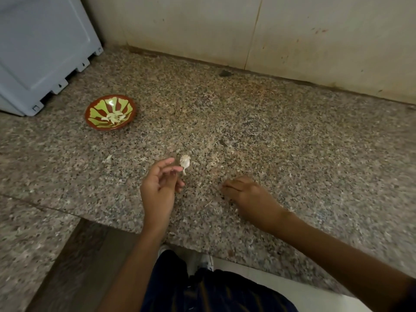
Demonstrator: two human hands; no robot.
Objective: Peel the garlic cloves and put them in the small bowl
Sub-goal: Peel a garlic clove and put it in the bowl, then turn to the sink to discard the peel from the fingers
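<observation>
1. A pale blue-grey appliance stands on the speckled stone surface at about 10 o'clock.
2. Just in front of it sits the small bowl, red-brown with green stripes, with peeled garlic cloves lying in its bottom.
3. A scrap of peel lies on the surface at 9 o'clock from the hands.
4. The left hand hovers near centre, palm turned up, its fingers loosely spread and holding nothing.
5. An unpeeled garlic piece lies just beside its fingertips, at 1 o'clock from the hand.
6. The right hand rests on the surface at 3 o'clock, fingers curled down; whether they pinch anything I cannot tell.
</observation>
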